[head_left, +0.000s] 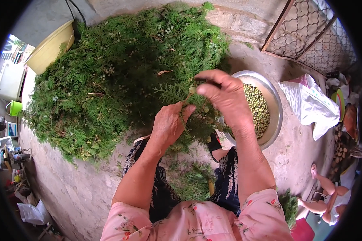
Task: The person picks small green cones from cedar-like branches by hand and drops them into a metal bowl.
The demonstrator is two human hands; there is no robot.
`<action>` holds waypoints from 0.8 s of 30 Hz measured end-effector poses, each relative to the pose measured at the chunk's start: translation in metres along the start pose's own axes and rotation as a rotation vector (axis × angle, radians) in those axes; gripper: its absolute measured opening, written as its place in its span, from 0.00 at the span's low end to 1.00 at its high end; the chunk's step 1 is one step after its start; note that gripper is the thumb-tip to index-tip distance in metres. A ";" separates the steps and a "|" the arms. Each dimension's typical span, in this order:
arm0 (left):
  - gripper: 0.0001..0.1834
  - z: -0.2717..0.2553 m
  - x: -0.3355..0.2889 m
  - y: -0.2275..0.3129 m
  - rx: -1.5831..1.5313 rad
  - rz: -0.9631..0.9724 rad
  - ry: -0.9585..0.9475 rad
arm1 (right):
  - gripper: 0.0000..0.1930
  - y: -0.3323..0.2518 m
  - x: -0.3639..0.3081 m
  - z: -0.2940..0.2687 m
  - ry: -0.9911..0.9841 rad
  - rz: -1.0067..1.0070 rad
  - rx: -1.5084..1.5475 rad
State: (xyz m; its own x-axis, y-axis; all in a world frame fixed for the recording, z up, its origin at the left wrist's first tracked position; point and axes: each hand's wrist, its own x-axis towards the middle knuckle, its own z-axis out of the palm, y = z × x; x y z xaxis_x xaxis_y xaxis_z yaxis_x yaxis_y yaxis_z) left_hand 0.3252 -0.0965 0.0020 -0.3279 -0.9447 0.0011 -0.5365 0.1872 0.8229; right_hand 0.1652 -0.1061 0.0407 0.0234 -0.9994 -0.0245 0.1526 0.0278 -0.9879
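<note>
My left hand (171,122) is closed around a leafy evergreen sprig (201,114), thumb and fingers pinching its stem. The sprig has flat, scaly green foliage and hangs between my two hands. My right hand (227,94) is raised beside it, with thumb and forefinger bent and a gap between their tips. A small round pale-green seed cone (192,90) on the sprig is right by the right thumb tip. Behind the right wrist stands a wide metal bowl (275,104) holding many small greenish cones (258,106). The right hand's other fingers are partly hidden.
A large heap of cut evergreen branches (96,88) fills the ground ahead and left. Loose clippings (193,180) lie between my legs. A white sack (311,102) is right of the bowl. A yellow basin (50,46) leans at far left. Another person's legs (323,197) show at lower right.
</note>
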 end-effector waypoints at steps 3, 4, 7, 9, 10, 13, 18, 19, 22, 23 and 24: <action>0.18 0.001 0.000 -0.003 0.050 -0.010 -0.044 | 0.10 0.006 -0.001 0.009 0.027 -0.263 -0.394; 0.18 0.002 0.000 -0.002 0.050 -0.009 -0.048 | 0.10 0.007 0.000 0.007 0.034 -0.275 -0.565; 0.19 0.003 -0.002 0.000 0.126 -0.003 -0.036 | 0.07 0.014 0.002 0.008 0.057 -0.301 -0.604; 0.17 0.003 -0.003 -0.002 0.055 0.060 0.070 | 0.06 0.018 0.000 0.014 0.150 -0.219 -0.335; 0.17 0.003 -0.002 -0.001 0.053 0.061 0.068 | 0.05 0.019 -0.001 0.017 0.185 -0.128 -0.307; 0.17 -0.003 0.002 0.005 -0.045 -0.009 -0.005 | 0.05 0.013 -0.001 0.023 0.235 0.180 0.022; 0.17 -0.002 0.000 0.008 -0.024 0.016 0.088 | 0.06 0.016 0.000 0.024 0.212 0.313 0.161; 0.17 -0.003 -0.001 0.007 -0.024 0.013 0.091 | 0.07 0.018 0.001 0.026 0.235 0.301 0.141; 0.18 -0.006 -0.004 0.002 -0.058 -0.024 0.026 | 0.11 0.009 0.013 0.017 0.562 0.085 -0.155; 0.20 -0.006 -0.008 -0.003 -0.039 -0.114 0.020 | 0.12 -0.004 0.014 0.002 0.522 0.136 0.000; 0.23 -0.007 -0.010 -0.005 -0.020 -0.204 0.013 | 0.11 -0.004 0.013 -0.006 0.427 0.071 0.173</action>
State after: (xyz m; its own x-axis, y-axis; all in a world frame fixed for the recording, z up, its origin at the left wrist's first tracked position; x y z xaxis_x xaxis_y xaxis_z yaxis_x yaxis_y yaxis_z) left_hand 0.3366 -0.0903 0.0022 -0.2035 -0.9660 -0.1594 -0.5753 -0.0137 0.8179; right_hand 0.1590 -0.1196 0.0429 -0.3634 -0.9126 -0.1873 0.3285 0.0626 -0.9424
